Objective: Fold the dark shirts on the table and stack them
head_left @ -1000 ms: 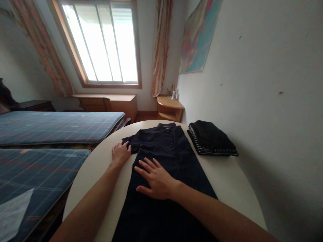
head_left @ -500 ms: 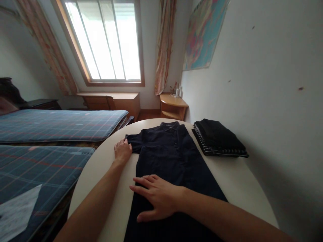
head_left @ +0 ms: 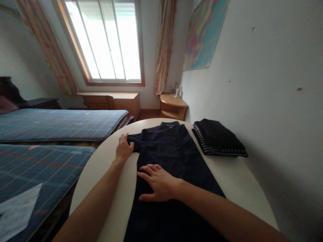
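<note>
A dark navy short-sleeved polo shirt [head_left: 161, 148] lies on the round pale table [head_left: 106, 174], collar at the far end. Only its left sleeve sticks out sideways; the right side runs as a straight edge, with that sleeve not in sight. At the end of the left sleeve is my left hand [head_left: 124, 148], its fingers stretched and the thumb apart, by the hem. My right hand [head_left: 158, 184] rests flat on the shirt's body near its left edge, fingers spread. The bottom of the shirt is partly hidden by my right forearm and runs out of view.
A stack of folded dark clothes [head_left: 218, 137], with striped fabric low in it, sits at the table's right by the wall [head_left: 272, 111]. Left of the table are two plaid mattresses [head_left: 60, 124], one bearing a sheet of paper [head_left: 20, 211]. A corner shelf [head_left: 174, 101] stands beyond.
My right hand has slid a little forward along the shirt. My left hand has shifted slightly forward and right at the sleeve, its fingers more raised; the sleeve's end has moved slightly inward.
</note>
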### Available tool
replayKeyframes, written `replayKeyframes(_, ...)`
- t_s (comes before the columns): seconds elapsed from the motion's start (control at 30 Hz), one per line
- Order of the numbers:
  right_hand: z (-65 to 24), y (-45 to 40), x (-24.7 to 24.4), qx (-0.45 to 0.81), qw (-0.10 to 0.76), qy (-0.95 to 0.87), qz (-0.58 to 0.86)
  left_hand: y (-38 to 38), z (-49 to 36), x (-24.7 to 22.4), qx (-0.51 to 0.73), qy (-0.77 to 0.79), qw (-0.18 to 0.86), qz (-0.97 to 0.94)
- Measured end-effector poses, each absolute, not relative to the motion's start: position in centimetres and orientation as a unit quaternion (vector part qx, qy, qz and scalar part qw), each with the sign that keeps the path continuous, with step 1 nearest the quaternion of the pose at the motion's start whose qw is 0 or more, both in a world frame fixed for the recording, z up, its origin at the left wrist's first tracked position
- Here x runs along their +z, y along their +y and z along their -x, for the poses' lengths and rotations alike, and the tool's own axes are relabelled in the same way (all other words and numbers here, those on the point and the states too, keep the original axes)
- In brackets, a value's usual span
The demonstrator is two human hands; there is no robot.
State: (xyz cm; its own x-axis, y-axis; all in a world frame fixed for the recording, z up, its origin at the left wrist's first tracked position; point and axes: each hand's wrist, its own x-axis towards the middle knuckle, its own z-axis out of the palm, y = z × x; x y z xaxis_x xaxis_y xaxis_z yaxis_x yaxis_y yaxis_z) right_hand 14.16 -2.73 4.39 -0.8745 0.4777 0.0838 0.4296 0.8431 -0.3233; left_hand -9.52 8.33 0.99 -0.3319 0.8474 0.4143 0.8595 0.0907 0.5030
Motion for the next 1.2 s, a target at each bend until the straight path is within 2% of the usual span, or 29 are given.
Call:
replayKeyframes(0.2, -14.5, -2.9, 3.9, 0.151, 0.106, -0.952, 0.243, 7.2, 10.2, 0.8, -0.282, -0.792, -0.009, 0.542)
replayKeyframes(0.33, -14.7, -2.9, 3.8, 0.163, 0.108, -0.95, 0.245, 7.5, 10.8, 0.7, -0.34, -0.742, -0.013, 0.578)
replayKeyframes(0.6, -14.7, -2.9, 3.8, 0.166, 0.118, -0.949, 0.242, 8.5, 11.4, 1.5, -0.441, -0.7, 0.048, 0.559)
replayKeyframes(0.9, -12.8, 0.6, 3.6, 0.131, 0.146, -0.939, 0.281, 8.4, 11.0, 0.9, -0.453, -0.694, 0.041, 0.557)
replayKeyframes(1.07, -11.8, 2.8, 2.8, 0.126, 0.102, -0.94, 0.3, 8.2, 10.3, 0.5, -0.448, -0.688, 0.043, 0.569)
replayKeyframes(1.2, -11.8, 3.4, 3.0, 0.118, 0.114, -0.943, 0.291, 8.0, 9.9, 0.7, -0.463, -0.648, 0.034, 0.604)
